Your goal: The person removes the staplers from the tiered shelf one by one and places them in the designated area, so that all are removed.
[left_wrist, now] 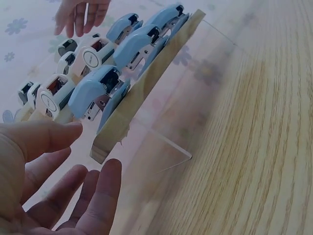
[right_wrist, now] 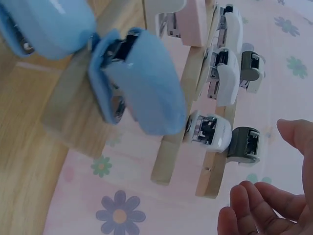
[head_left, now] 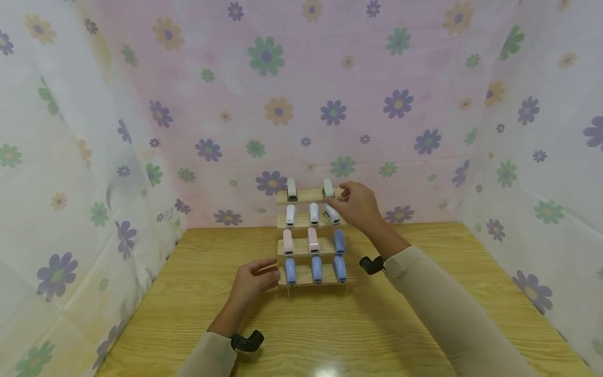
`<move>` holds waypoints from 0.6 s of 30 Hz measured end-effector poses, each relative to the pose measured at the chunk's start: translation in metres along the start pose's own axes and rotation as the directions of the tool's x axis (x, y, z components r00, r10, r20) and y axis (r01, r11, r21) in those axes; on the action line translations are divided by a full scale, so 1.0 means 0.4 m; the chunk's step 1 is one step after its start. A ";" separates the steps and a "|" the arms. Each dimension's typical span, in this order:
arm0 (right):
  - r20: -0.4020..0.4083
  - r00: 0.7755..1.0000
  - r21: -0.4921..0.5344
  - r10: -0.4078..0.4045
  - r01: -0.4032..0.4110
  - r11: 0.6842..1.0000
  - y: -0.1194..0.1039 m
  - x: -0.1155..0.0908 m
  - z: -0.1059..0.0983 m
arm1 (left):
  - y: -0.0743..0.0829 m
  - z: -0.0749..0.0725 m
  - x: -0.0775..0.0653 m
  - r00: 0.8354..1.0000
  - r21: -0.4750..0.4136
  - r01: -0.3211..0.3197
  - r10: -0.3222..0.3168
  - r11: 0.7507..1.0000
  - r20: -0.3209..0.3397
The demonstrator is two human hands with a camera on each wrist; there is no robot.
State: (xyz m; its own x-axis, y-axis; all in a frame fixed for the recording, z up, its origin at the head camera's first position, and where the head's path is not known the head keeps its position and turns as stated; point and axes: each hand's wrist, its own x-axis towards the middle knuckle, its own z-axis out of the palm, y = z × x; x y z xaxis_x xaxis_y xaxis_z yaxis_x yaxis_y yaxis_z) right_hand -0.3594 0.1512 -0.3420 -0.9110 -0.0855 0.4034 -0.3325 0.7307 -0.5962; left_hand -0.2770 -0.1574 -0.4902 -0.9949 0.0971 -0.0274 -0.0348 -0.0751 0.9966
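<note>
A tiered wooden rack (head_left: 308, 277) holds staplers in rows. Three blue staplers (head_left: 316, 269) stand on the lowest tier; above them are two pink staplers (head_left: 313, 241) and a blue stapler (head_left: 339, 242). White staplers (head_left: 313, 214) fill the second tier from the top, the right one turned askew. Two pale staplers with dark parts (head_left: 328, 188) are on the top tier. My right hand (head_left: 360, 205) is beside the right one, its fingers spread and apart from it in the right wrist view. My left hand (left_wrist: 58, 186) hovers, fingers parted, beside the lowest tier's left end.
The rack stands on clear supports on a wood-grain table (head_left: 202, 293). Flower-print cloth (head_left: 306, 78) hangs behind and at both sides. A black wrist camera (head_left: 248, 341) sits on the left wrist, another black device (head_left: 371, 265) on the right.
</note>
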 end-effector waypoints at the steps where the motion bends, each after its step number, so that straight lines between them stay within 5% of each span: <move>1: -0.004 1.000 0.003 0.007 -0.007 1.000 -0.004 0.006 0.002 | 0.000 0.001 -0.001 1.000 0.007 0.002 -0.002 1.000 0.003; 18: -0.022 0.989 -0.033 0.149 -0.150 0.988 -0.046 0.056 0.023 | -0.018 0.004 -0.003 0.999 0.083 -0.018 0.014 0.996 0.040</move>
State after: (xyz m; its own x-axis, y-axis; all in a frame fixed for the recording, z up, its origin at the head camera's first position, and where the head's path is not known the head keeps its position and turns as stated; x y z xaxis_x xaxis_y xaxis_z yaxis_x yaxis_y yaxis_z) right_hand -0.3760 0.1297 -0.3282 -0.9447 0.0395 0.3256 -0.1844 0.7571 -0.6268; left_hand -0.2755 -0.1554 -0.4972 -0.9907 0.1356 -0.0100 -0.0092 0.0061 0.9999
